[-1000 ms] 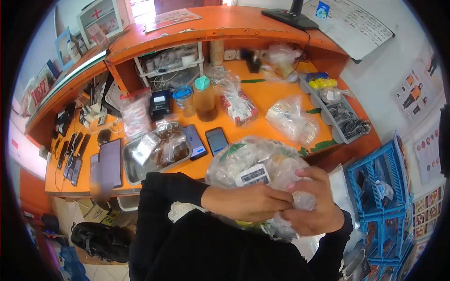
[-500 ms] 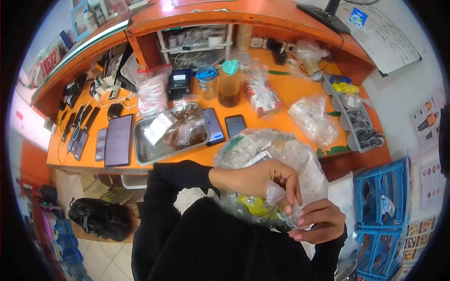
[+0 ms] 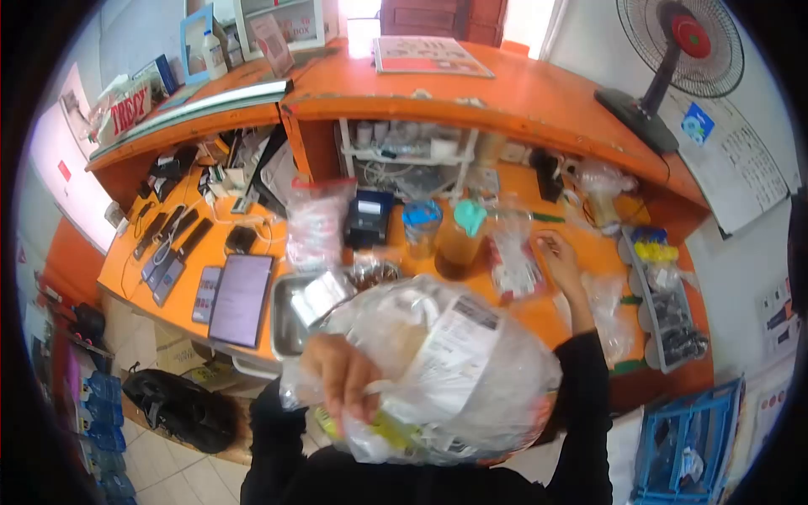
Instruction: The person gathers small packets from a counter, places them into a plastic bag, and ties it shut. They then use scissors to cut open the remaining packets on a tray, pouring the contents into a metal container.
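Note:
My left hand (image 3: 338, 370) is closed on the gathered neck of a clear plastic bag (image 3: 513, 379), which bulges in front of my body. A white printed label (image 3: 459, 353) lies against the bag, and something yellow-green (image 3: 383, 429) shows through its lower left. Over the desk, my right hand (image 3: 560, 259) reaches forward with its fingers apart and loosely bent, holding nothing I can see. It is beside a clear-wrapped red package (image 3: 515, 265). The bag hides most of the metal tray (image 3: 290, 328) and the two phones near it.
A bottle with a turquoise lid (image 3: 465, 240), a blue-lidded jar (image 3: 421, 227) and a black device (image 3: 369, 220) stand at the back of the orange desk. A tablet (image 3: 241, 299) lies left, a grey organizer (image 3: 665, 311) right. A fan (image 3: 673, 50) stands on the upper ledge.
My right hand has left the bag's neck and moved forward over the desk. My left hand has moved left with the bag, which is now raised and nearer. The view has tilted up.

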`<state>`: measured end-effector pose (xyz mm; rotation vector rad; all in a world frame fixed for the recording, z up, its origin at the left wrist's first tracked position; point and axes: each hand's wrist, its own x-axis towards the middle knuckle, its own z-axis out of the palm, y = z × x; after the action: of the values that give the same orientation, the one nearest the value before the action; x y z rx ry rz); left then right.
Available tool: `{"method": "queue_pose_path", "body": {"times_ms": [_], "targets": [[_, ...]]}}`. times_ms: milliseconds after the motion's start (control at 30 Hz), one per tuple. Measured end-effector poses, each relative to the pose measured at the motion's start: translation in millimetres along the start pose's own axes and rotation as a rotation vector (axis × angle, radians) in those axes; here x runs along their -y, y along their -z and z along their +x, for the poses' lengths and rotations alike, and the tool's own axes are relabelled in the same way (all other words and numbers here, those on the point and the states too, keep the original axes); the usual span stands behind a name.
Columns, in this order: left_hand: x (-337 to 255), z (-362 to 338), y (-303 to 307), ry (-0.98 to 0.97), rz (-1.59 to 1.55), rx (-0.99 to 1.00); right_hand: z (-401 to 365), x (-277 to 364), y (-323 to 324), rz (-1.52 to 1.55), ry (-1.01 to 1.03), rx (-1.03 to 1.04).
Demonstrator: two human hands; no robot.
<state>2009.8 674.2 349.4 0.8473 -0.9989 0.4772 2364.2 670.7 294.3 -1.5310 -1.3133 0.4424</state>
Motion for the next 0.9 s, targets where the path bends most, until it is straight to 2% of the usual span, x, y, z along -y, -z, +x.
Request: {"method": "queue_pose_path", "body": {"times_ms": [33,67,100,133,200,233,300,367,500,567,633,667,733,767,833,900], "targets": [[-10,-2,0,0.016,0.038,-0.048,32,-44,-7,0.042,-0.077,-0.019],[-15,-9,-6,-0.006,0.128,-0.22,62,-91,-13,-0.075,-0.027,-0.082],[-20,-16,-8,-0.002,0.143,-0.216,93,-131,-22,-0.19,0.023,-0.148],[-25,-23,-8,0.063,0.139,-0.46,122,-157,-34,-0.177,0.037,-0.149],[-27,-35,-3,0.17,0.245,-0.884,164,-187,-61,-0.547,-0.047,-0.166],[-29,-38,6,0.176,0.25,-0.896,176,-197,-73,-0.536,-0.052,-0.158],[-30,-38,21,0.177,0.26,-0.872,183,-195,-104,-0.981,0.106,-0.025],[-34,-35,34,0.205,0.274,-0.907,180,-197,-132,-0.911,0.05,-0.073],[-42,-31,47,0.376,0.477,-1.163,188,-259,-144,-0.73,-0.044,0.067],[-47,-27,54,0.407,0.611,-1.125,200,-289,-136,-0.488,-0.119,0.16],[-49,-20,59,0.559,0.956,-1.162,211,-316,-127,-0.257,-0.137,0.178],[-50,-14,59,0.559,0.95,-1.181,196,-263,-117,-0.264,-0.042,0.098],[-50,-2,57,0.557,0.824,-1.366,161,-137,-98,-0.301,0.146,-0.07],[-51,-3,57,0.543,0.812,-1.367,146,-105,-90,-0.137,0.152,-0.106],[-51,-8,57,0.603,0.871,-1.142,109,-39,-73,0.132,0.145,-0.128],[-47,-7,49,0.619,0.799,-1.098,62,31,-65,0.326,0.05,-0.047]]}}
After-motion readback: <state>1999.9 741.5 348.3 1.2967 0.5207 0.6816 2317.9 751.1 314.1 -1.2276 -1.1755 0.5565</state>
